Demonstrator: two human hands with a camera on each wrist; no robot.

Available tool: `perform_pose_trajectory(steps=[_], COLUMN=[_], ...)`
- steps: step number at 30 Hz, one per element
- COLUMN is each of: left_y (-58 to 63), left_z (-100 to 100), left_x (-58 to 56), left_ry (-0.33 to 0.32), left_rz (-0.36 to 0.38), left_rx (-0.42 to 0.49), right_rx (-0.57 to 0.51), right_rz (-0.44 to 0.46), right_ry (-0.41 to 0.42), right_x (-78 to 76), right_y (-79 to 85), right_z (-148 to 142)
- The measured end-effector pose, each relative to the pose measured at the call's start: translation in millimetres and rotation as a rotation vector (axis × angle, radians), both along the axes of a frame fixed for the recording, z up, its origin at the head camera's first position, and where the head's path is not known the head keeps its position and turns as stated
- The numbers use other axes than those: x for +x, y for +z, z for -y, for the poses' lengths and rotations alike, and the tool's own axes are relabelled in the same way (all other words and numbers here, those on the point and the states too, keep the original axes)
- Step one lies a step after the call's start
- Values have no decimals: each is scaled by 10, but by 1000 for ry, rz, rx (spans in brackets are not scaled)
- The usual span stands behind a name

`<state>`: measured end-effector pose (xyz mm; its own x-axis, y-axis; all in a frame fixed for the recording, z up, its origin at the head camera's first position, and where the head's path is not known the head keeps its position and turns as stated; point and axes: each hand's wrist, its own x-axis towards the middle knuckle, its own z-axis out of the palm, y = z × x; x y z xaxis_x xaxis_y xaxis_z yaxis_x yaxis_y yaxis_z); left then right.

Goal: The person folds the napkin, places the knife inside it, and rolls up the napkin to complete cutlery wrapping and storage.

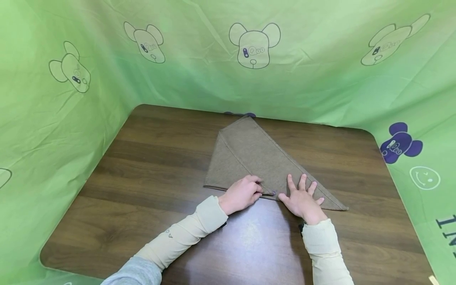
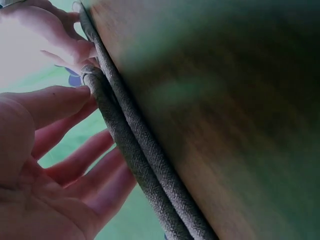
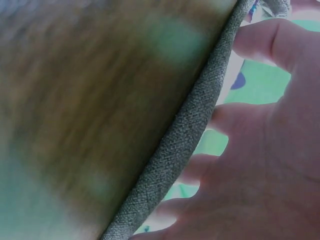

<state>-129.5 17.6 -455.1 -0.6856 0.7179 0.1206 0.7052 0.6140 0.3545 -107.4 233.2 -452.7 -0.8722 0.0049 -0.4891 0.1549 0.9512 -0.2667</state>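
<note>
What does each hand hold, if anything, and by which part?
Left hand touches the cloth by its folded corner; grip unclear. Right hand, spread, holds nothing.

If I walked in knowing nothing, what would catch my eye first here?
Probably the bright green curtain behind and beside the table, printed with cartoon animal heads. Next, the folded brown cloth near the middle of the tabletop. The person's left hand touches it by its near edge, while the right hand spreads its fingers nearer the right corner.

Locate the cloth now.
In the head view, the cloth lies on the table, mostly right of centre, touched by the left hand and right hand, its far corner at the back edge.
</note>
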Motion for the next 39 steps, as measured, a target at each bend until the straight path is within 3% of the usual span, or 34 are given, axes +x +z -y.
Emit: perform_pose_trajectory(steps=[7,11,20,29,35,39], left_y=[18,35,31,100,143,142], left_z=[-2,13,44,181,364,543], left_x=[8,32,90,140,146,154], left_ry=[-50,-65,-10,-56,14,85], left_rz=[36,57,72,103,194,190], left_rx=[-124,-146,-207,-310,-294,-290], right_rx=[2,5,6,9,-5,-14], right_rz=[6,10,2,0,4,10], right_ry=[8,8,8,6,10,12], right_x=[3,15,25,18,20,19], right_y=[9,9,13,19,24,25], right_z=[3,2,20,22,20,12])
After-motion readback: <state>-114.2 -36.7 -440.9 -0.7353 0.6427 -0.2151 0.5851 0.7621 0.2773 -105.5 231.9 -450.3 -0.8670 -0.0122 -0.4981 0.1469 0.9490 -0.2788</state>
